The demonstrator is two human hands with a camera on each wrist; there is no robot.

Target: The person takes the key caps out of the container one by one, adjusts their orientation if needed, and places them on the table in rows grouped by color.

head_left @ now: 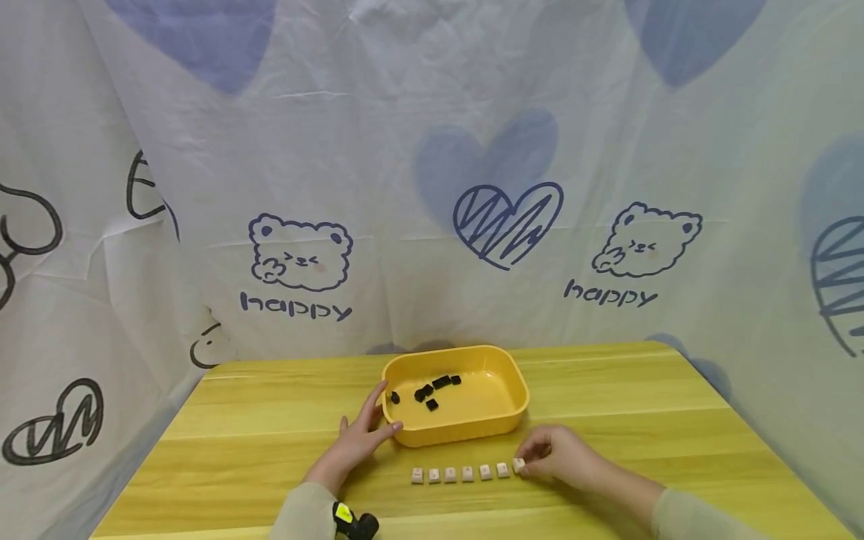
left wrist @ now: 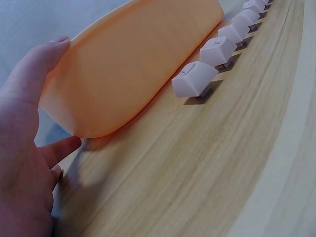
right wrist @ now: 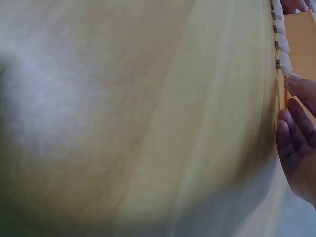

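A row of several white keycaps lies on the table in front of a yellow tray. At the row's right end my right hand pinches a white keycap between thumb and finger. My left hand rests against the tray's left end, thumb at the near rim and fingers spread along the side. In the left wrist view, that hand touches the orange-looking tray wall, beside the keycaps. The right wrist view shows my right hand at the row's end.
Several small black pieces lie inside the tray, mostly toward its left half. The wooden table reaches back to a white cloth printed with hearts and bears. A black strap device sits at my left wrist.
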